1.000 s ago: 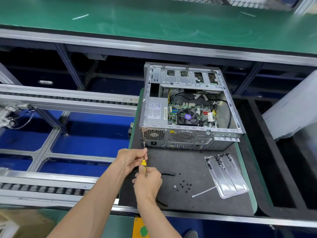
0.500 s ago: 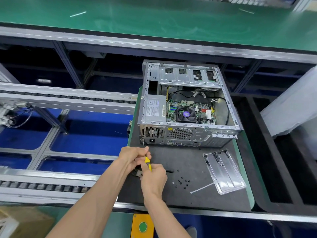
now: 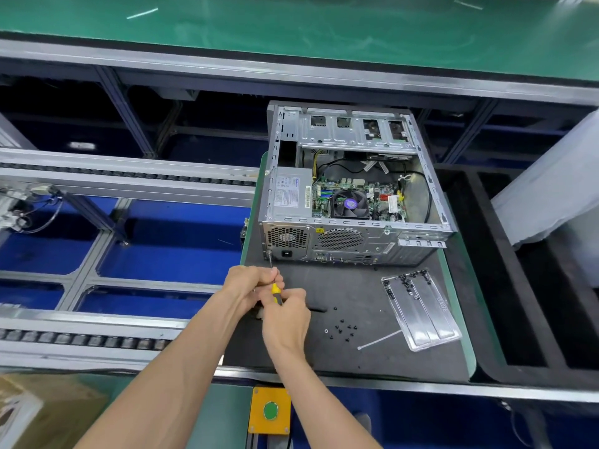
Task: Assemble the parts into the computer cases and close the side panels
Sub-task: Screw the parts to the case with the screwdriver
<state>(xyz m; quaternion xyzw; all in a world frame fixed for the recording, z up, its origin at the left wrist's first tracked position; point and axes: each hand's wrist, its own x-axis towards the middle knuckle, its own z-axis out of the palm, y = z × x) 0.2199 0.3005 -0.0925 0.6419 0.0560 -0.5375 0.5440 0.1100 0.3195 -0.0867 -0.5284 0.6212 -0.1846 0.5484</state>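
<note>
The computer case point(image 3: 350, 202) is laid on its side on a dark mat point(image 3: 372, 319) on the table, with its side panel off and its interior exposed. Inside it, a power supply point(image 3: 290, 192) is seen at the left, a green motherboard point(image 3: 356, 189) with a black cooling fan point(image 3: 350, 204) in the middle, and black cables toward the right. The rear panel, with its vent grilles and ports, is turned toward the person. A screwdriver point(image 3: 275, 291) with a yellow and black handle is gripped by the right hand point(image 3: 285, 319), whose fingers are curled round the handle. The thin metal shaft is pinched by the fingertips of the left hand point(image 3: 251, 286), and its tip is set at the lower left corner of the rear panel. Both hands are held close together, just in front of the case. On the mat to the right of the hands, small black screws point(image 3: 343, 328) are scattered, with a white cable tie point(image 3: 379, 340) lying near them. Further right, a clear plastic tray point(image 3: 421, 309) holding more black screws is rested on the mat. Below the table edge, a yellow box with a green button point(image 3: 270, 410) is mounted.
</note>
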